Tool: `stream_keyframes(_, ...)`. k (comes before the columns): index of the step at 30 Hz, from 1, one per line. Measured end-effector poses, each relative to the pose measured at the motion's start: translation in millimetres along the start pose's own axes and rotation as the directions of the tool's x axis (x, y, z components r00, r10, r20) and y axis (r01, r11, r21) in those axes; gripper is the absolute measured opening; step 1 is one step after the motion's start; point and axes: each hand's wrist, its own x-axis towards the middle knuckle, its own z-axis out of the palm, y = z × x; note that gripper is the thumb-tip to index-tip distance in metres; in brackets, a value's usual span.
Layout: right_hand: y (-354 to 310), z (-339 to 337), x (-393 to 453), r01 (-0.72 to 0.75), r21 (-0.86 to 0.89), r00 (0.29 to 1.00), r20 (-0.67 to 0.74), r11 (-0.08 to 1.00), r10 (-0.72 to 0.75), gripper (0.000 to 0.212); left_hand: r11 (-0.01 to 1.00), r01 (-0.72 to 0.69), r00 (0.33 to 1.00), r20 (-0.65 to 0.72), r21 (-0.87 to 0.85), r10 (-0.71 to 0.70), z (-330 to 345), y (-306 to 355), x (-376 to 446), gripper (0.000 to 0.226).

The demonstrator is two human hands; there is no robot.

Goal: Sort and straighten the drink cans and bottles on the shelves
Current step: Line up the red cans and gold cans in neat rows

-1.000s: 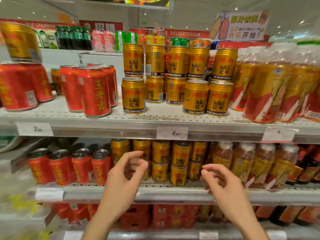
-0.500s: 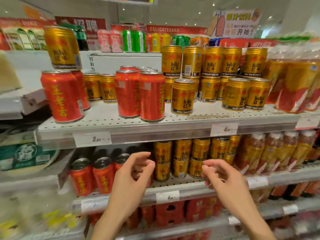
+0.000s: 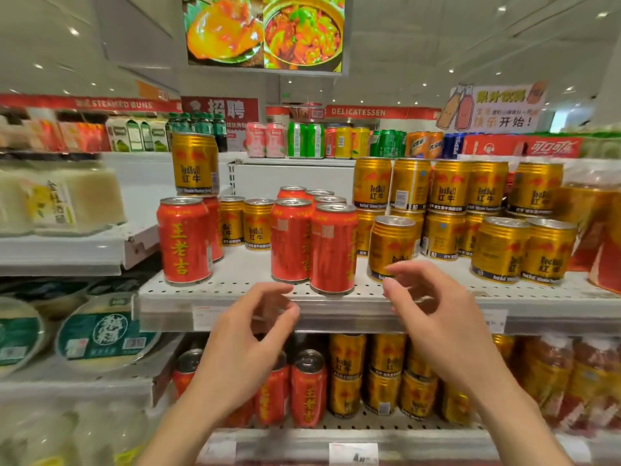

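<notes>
Red cans [image 3: 332,248] upright at the front of the upper shelf [image 3: 437,297], two side by side near the middle with more red tops in a row behind; one more red can [image 3: 184,239] standing apart to the left. Gold cans [image 3: 391,248] to the right, stacked two high at the back, single at the front edge. One gold can [image 3: 195,164] perched on top of a red can behind the left one; two more gold cans [image 3: 258,223] low between the red groups. Plastic-wrapped bottles [image 3: 594,227] at the far right. On the lower shelf [image 3: 369,435], red cans [image 3: 308,388] left, stacked gold cans [image 3: 383,375] right.

Left hand [image 3: 245,348] and right hand [image 3: 437,317] raised before the upper shelf's front edge, apart, empty, fingers loosely curled, touching nothing; right fingertips in front of the nearest gold can, somewhat blurred.

Tubs [image 3: 104,334] on the neighbouring shelves to the left. More drinks along the top row behind, under a food poster [image 3: 265,31].
</notes>
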Motion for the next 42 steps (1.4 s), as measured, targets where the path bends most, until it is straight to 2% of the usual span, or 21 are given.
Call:
stream_keyframes(5, -52, 12, 45, 0.234, -0.105, 0.972, -0.011, 0.967, -0.236, 0.015, 0.977, -0.167, 0.984, -0.044, 0.132, 0.174, -35, 11, 43, 0.022)
stream_keyframes(10, -92, 38, 92, 0.42, -0.33, 0.904, 0.067, 0.846, -0.422, 0.022, 0.904, -0.281, 0.946, -0.068, 0.323, 0.318, -84, 20, 71, 0.025)
stream_keyframes(14, -100, 65, 122, 0.476, -0.468, 0.88, 0.266, 0.745, -0.395, 0.029, 0.807, -0.326, 0.902, -0.092, 0.493, 0.421, -122, 19, 85, 0.028)
stream_keyframes(17, -101, 75, 131, 0.47, -0.527, 0.87, 0.41, 0.709, -0.272, 0.041, 0.711, -0.324, 0.886, -0.063, 0.624, 0.459, -143, 8, 99, 0.031)
stream_keyframes(19, -101, 76, 132, 0.455, -0.54, 0.87, 0.439, 0.708, -0.224, 0.042, 0.679, -0.299, 0.903, -0.031, 0.67, 0.428, -153, -1, 106, 0.038)
stream_keyframes(22, -101, 77, 134, 0.457, -0.559, 0.867, 0.452, 0.692, -0.207, 0.039, 0.706, -0.237, 0.95, 0.007, 0.667, 0.312, -159, -10, 112, 0.055)
stream_keyframes(25, -109, 78, 138, 0.45, -0.535, 0.867, 0.452, 0.715, -0.208, 0.039, 0.787, -0.197, 0.975, 0.034, 0.585, 0.219, -161, -14, 113, 0.072)
stream_keyframes(34, -151, 141, 194, 0.389, -0.22, 0.898, 0.309, 0.895, -0.314, 0.045, 0.848, -0.186, 0.981, 0.042, 0.497, 0.191, -164, -18, 117, 0.069)
stream_keyframes(37, -165, 162, 209, 0.34, -0.13, 0.906, 0.313, 0.931, -0.286, 0.05, 0.848, -0.177, 0.982, 0.032, 0.499, 0.186, -165, -20, 116, 0.07)
stream_keyframes(42, -171, 178, 215, 0.262, -0.132, 0.91, 0.365, 0.956, -0.199, 0.046, 0.834, -0.174, 0.982, 0.033, 0.524, 0.184, -164, -22, 114, 0.061)
